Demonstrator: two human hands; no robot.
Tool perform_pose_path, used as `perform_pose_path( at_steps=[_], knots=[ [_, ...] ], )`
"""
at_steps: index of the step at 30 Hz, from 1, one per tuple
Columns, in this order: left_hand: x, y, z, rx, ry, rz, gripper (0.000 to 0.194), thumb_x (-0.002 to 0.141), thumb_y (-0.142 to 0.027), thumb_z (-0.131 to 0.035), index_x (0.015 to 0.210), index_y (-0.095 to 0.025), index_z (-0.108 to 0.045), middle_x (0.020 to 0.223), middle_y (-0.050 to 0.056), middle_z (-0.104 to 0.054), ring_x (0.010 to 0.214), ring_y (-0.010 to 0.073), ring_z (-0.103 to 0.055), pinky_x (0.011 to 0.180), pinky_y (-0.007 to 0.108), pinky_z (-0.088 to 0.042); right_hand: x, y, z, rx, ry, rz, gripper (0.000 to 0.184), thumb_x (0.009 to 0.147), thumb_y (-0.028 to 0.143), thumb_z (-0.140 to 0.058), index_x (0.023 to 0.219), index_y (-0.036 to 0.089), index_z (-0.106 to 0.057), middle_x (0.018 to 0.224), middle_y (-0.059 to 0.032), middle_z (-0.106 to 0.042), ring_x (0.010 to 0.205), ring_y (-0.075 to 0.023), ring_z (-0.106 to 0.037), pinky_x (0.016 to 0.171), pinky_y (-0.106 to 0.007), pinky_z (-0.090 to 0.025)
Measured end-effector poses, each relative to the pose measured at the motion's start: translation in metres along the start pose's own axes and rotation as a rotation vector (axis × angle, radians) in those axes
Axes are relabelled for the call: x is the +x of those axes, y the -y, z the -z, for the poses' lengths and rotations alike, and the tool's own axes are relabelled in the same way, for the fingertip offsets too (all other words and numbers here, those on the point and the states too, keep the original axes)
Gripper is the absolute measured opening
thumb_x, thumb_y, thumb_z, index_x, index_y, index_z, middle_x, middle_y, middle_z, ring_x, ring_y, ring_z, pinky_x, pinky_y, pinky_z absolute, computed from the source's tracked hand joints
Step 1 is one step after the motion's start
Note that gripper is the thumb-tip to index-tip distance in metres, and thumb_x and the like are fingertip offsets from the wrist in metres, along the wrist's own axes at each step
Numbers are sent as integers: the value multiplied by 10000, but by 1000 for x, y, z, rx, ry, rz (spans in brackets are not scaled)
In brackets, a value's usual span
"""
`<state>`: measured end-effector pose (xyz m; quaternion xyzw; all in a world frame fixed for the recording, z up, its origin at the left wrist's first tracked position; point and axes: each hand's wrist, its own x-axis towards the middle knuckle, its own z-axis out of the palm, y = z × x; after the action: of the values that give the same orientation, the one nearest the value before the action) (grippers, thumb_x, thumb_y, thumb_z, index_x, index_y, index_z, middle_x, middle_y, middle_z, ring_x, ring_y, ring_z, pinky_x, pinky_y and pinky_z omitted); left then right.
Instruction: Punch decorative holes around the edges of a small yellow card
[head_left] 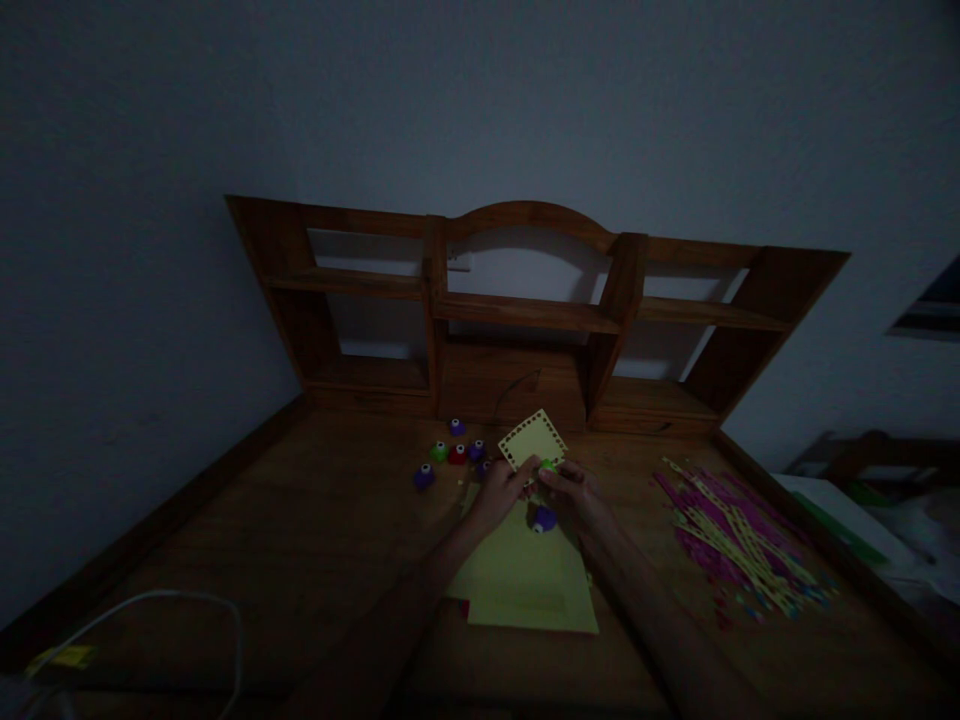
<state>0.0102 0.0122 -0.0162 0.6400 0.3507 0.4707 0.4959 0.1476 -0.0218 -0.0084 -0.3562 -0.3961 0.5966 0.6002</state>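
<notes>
Over the middle of the desk my left hand (pixel 505 488) pinches a small yellow paper square (pixel 534 440) with a row of punched holes along its edges. My right hand (pixel 577 490) is closed on a small green craft punch (pixel 547 465), which sits at the square's near corner, between both hands. The fingers partly cover the punch and that corner. Just below lies a purple craft punch (pixel 544 519), on larger yellow paper sheets (pixel 525 580) spread under my wrists.
Several more punches stand left of my hands, among them a red punch (pixel 458 454) and a purple punch (pixel 424 477). Yellow strips (pixel 731 545) and pink strips (pixel 705 560) are heaped at right. A wooden shelf (pixel 525 312) backs the desk; a white cable (pixel 180 594) curves at lower left.
</notes>
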Motion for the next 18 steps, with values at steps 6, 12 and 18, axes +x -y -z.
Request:
perform_pose_path(
  at_steps=[6,12,18],
  knots=[
    [-2,-1,2,84,-24,-19,461,858,-534,-470,680,-133,-613,589,4,-576,541,125,-513,519,221,-384,1,-4,1,11,-35,4,175,653,274,-809,758,194,-694,752,-27,-665,641,-169,-603,627,-315,-491],
    [1,5,7,179,-128,-14,514,861,-553,-449,565,-141,-536,518,-12,-518,531,130,-500,537,232,-362,2,-8,1,-90,-47,35,251,644,306,-818,801,197,-656,747,-7,-639,616,-139,-570,548,-266,-437],
    [1,7,10,341,-244,-38,531,851,-571,-448,549,-142,-530,492,-19,-486,523,126,-455,511,230,-298,1,-7,0,-108,-32,29,277,645,290,-818,839,198,-644,686,21,-591,558,-102,-503,509,-237,-389]
  ],
)
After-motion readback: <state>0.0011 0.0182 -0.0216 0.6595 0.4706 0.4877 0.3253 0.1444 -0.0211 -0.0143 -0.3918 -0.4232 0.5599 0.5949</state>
